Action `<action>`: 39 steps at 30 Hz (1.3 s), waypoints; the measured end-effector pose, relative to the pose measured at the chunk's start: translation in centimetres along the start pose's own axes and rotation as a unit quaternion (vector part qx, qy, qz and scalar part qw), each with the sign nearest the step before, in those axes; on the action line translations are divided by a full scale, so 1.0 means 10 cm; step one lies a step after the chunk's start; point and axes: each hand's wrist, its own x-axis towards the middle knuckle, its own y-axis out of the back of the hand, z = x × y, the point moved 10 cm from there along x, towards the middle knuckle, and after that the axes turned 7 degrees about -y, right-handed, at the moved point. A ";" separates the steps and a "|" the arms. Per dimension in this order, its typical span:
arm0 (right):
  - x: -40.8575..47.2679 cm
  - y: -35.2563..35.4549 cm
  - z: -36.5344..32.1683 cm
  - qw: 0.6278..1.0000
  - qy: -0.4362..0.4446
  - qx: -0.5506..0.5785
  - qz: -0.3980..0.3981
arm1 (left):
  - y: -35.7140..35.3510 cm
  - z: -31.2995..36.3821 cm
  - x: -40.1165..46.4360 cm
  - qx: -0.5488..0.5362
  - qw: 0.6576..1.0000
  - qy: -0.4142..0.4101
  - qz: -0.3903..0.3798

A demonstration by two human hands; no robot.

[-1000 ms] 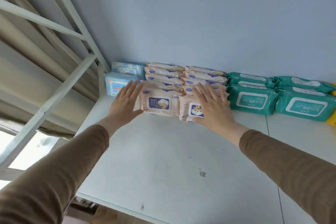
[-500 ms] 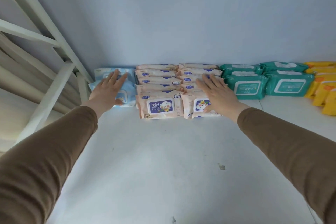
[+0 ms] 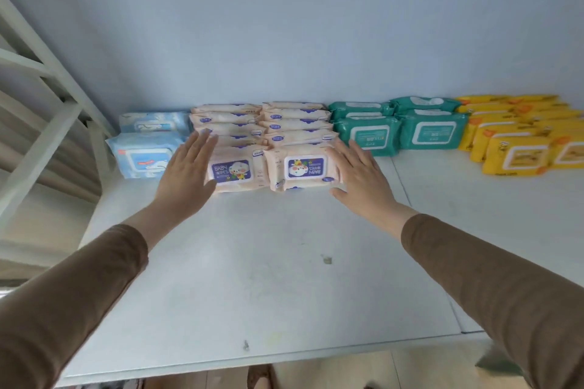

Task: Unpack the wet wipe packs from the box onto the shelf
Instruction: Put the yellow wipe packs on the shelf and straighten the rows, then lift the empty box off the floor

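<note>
Pale blue wall is backing a white shelf board (image 3: 252, 278), on which soft plastic wipe packs are lying in colour groups: 2 light blue packs (image 3: 143, 155) at the left, 2 rows of peach baby-wipe packs (image 3: 268, 142) in the middle, 4 teal packs (image 3: 398, 126) beside them, and yellow packs (image 3: 512, 136) at the far right. No box is showing in view.

Left hand (image 3: 186, 174) is lying flat and open, fingers together, against the left end of the peach front pack (image 3: 232, 169). Right hand (image 3: 358, 174) is likewise spread flat, gripping nothing, touching the right end of the neighbouring peach front pack (image 3: 303, 167). Brown sleeves are covering both forearms.

Judgement: the step in hand appears to be squaring the 2 peach rows between both palms. To do it well, both hands should be pressing inward evenly and low on the packs, so the soft wrappers are sliding rather than buckling, and the rows are closing up without nudging the blue or teal neighbours.
</note>
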 end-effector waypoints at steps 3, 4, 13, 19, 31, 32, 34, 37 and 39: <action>-0.29 0.15 0.38 1.000 0.008 0.030 0.001 | -0.06 0.79 0.08 -0.028 0.999 -0.026 0.001; -0.41 0.22 0.53 0.999 0.013 0.036 0.006 | -0.09 1.05 0.11 -0.039 0.999 -0.029 -0.001; -1.66 0.64 2.06 0.998 0.012 0.065 0.004 | -0.44 3.50 0.18 -0.108 0.991 -0.036 -0.063; -2.71 0.75 3.05 0.995 -0.048 0.082 0.001 | -0.56 4.92 0.07 -0.132 0.982 -0.114 -0.073; -4.88 0.67 4.68 0.979 -0.180 0.093 -0.014 | -0.92 7.23 -0.76 -0.234 0.953 -0.177 -0.081; -5.03 0.62 4.83 0.976 -0.192 0.100 -0.021 | -0.99 7.39 -0.83 -0.241 0.951 -0.174 -0.087; -5.30 0.49 5.16 0.973 -0.205 0.100 -0.035 | -1.15 7.69 -0.95 -0.248 0.949 -0.168 -0.103; -5.66 0.30 5.69 0.969 -0.218 0.102 -0.050 | -1.48 8.16 -1.11 -0.241 0.949 -0.159 -0.128; -5.90 0.13 6.10 0.965 -0.232 0.106 -0.068 | -1.81 8.49 -1.21 -0.237 0.948 -0.138 -0.160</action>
